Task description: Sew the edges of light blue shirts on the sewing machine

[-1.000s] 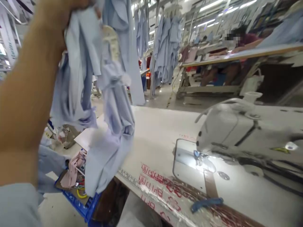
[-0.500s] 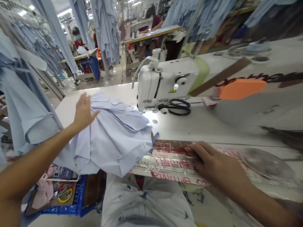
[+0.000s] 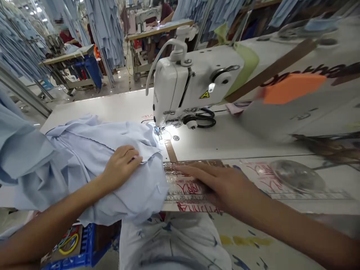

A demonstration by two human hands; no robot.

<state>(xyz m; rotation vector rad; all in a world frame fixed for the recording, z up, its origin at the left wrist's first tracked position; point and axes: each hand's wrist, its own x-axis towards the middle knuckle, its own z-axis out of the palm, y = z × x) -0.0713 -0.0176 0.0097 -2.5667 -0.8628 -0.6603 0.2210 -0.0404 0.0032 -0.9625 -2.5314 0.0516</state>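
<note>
Light blue fabric [image 3: 135, 198] lies bunched on the sewing table, its right edge beside the lit needle area. On top of this cloth rests my left hand [image 3: 120, 165], fingers loosely bent and close together; whether it pinches any cloth cannot be made out. My right hand [image 3: 216, 183] lies with its fingers extended over the taped ruler strip [image 3: 191, 197] at the table's front edge, right of the fabric. Above the work area stands the white sewing machine head [image 3: 171, 90], its lamp shining on the needle.
Black-handled scissors [image 3: 206, 118] lie behind the needle area. A round clear dish [image 3: 298, 175] sits at the right. Below left is a blue basket [image 3: 87, 243] with colored cords. More blue garments [image 3: 25, 150] hang at the left. People work at tables behind.
My left hand has moved right and nearer on the fabric, which now spreads further left. My right hand has shifted left along the ruler strip. The view has moved closer to the machine.
</note>
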